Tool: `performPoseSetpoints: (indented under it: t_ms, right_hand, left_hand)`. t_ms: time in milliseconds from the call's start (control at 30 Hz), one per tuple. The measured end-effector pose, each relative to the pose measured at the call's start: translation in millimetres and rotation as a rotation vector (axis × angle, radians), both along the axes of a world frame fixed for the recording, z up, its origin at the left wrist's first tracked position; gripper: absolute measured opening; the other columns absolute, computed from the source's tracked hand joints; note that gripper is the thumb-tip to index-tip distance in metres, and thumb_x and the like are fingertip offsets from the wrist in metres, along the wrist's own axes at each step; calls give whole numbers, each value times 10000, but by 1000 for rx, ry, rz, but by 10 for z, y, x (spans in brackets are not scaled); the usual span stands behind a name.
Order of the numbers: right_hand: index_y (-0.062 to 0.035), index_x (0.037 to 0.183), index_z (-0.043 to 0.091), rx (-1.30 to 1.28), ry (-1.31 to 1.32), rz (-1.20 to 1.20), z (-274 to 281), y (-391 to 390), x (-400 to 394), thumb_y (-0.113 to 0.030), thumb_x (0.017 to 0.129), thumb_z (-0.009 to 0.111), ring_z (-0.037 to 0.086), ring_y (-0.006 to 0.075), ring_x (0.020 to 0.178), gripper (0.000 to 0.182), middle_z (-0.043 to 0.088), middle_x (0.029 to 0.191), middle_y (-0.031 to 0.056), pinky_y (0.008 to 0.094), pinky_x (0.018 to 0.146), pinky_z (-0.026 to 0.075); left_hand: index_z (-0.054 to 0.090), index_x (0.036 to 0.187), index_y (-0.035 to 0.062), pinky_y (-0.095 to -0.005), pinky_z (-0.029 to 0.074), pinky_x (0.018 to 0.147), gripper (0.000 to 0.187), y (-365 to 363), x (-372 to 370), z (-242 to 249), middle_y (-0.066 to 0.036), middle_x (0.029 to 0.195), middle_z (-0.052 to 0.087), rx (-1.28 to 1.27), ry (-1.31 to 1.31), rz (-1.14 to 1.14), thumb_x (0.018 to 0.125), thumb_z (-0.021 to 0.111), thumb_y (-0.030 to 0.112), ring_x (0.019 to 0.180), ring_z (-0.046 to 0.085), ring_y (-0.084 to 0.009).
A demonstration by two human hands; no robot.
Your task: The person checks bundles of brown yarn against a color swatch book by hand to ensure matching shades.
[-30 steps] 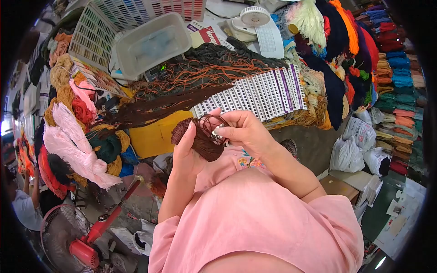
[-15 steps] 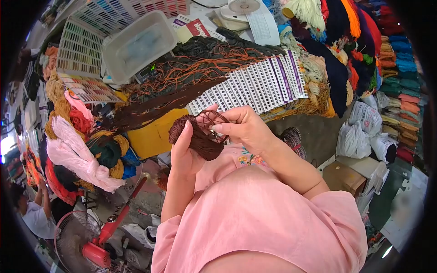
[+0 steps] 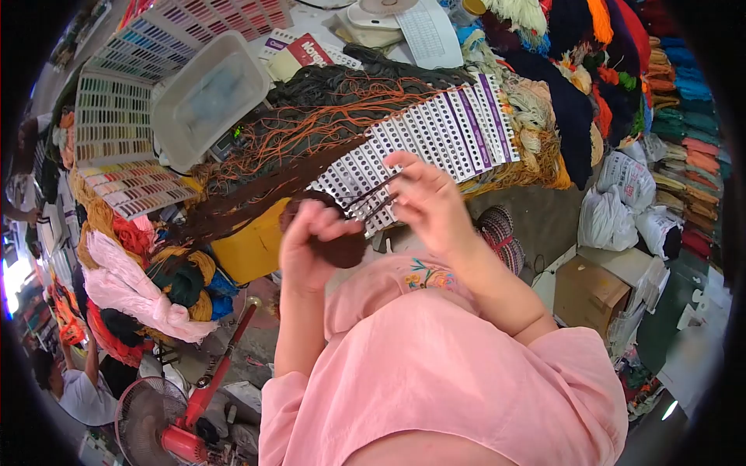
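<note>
Skein (image 3: 342, 250), dark brown and bunched, right beside the left end of the dotted white strips (image 3: 451, 132), on their near side! Looks light, soft and limp, probably readier to slip and tangle than to break as a bundle, with single strands likely to snag. Best held, by the look of it, around the thick body, with only a gentle pull on anything loose. And there, left hand (image 3: 315, 237) wrapped about that body, clamped on it, fingers curled over, forearm angled up on the near side of the strips. Across now to right hand (image 3: 427, 206), at the near edge of the strips, fingers lifted and partly spread, a touch blurred. Between the two, thin dark strands (image 3: 377, 196) drawn out in front of the strips. Pinched, or merely hooked over those fingers? Cannot tell.
</note>
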State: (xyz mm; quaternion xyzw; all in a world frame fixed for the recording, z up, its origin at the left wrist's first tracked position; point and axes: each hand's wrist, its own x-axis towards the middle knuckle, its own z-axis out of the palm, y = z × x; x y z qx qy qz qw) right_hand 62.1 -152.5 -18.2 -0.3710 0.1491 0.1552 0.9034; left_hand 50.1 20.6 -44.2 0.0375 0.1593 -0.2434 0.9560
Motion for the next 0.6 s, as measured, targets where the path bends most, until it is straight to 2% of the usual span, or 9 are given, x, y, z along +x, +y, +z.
performPoseSetpoints:
  t_ms: [67, 167, 200, 233, 267, 400, 467, 500, 600]
  right_hand:
    - [-15, 814, 529, 154, 116, -63, -33, -357, 124, -58, 787, 468, 394, 46, 536, 79, 531, 828, 47, 167, 459, 316]
    - [-36, 795, 525, 182, 167, -93, -350, -1222, 218, -88, 790, 463, 510, 142, 580, 81, 546, 724, 80, 332, 612, 474]
    - [-17, 745, 525, 68, 155, -52, -459, -1596, 283, -72, 769, 478, 518, 156, 559, 76, 544, 677, 81, 326, 623, 472]
    - [2, 696, 521, -169, 228, -158, -424, -1935, 375, -38, 740, 480, 517, 155, 546, 72, 538, 638, 80, 315, 633, 472]
    - [2, 644, 507, -303, 288, -359, -571, -2474, 486, -18, 712, 481, 513, 158, 530, 75, 535, 618, 84, 313, 617, 469]
    - [-22, 703, 485, -489, -42, -864, -520, -3961, 806, -104, 787, 426, 494, 158, 658, 131, 509, 665, 61, 275, 692, 414]
    - [6, 830, 518, -534, -168, -520, -592, -3299, 1035, -127, 791, 433, 518, 185, 774, 163, 553, 797, 86, 289, 749, 410]
    - [0, 839, 543, -1489, -233, -192, -817, -2996, 1046, -130, 778, 457, 521, 162, 778, 167, 558, 815, 73, 269, 748, 401]
    - [-20, 738, 611, -1046, 62, 73, -1286, -1851, 1107, -61, 685, 572, 520, 100, 649, 77, 579, 688, 35, 216, 616, 413]
  left_hand:
    - [393, 679, 103, -189, 383, 539, 191, 372, 34, -231, 60, 525, 371, -371, 182, 239, 858, 329, 110, 393, 356, -2]
    - [402, 690, 79, -167, 387, 512, 148, 1466, -357, -1071, 38, 525, 399, 422, 529, 588, 812, 335, 30, 375, 363, -30]
    - [424, 713, 82, -201, 409, 565, 118, 2325, -856, -1817, 12, 551, 428, 130, 308, 450, 808, 356, 66, 426, 409, -86]
    - [424, 685, 121, -256, 420, 617, 128, 1797, -530, -963, -8, 561, 426, 569, 1053, 559, 805, 381, 130, 513, 448, -137]
    - [428, 666, 139, -311, 419, 646, 103, 2586, -1006, -1544, -15, 586, 434, 611, 1117, 615, 767, 415, 148, 582, 459, -163]
    - [511, 928, 33, -433, 284, 922, 264, 2576, -873, -1369, -144, 1013, 507, 842, 889, 640, 764, 395, 204, 1014, 437, -257]
    - [471, 1031, 27, -388, 300, 909, 312, 1544, -203, -941, -130, 1056, 489, 664, 711, 265, 825, 310, 197, 1022, 421, -256]
    - [498, 997, 41, -339, 366, 840, 270, 1313, -26, -1226, -104, 965, 530, 481, 543, 201, 828, 330, 169, 947, 470, -231]
    - [484, 1007, -14, -168, 393, 529, 249, 328, 348, -1728, 0, 680, 468, 673, 561, -28, 784, 483, 96, 534, 419, -55]
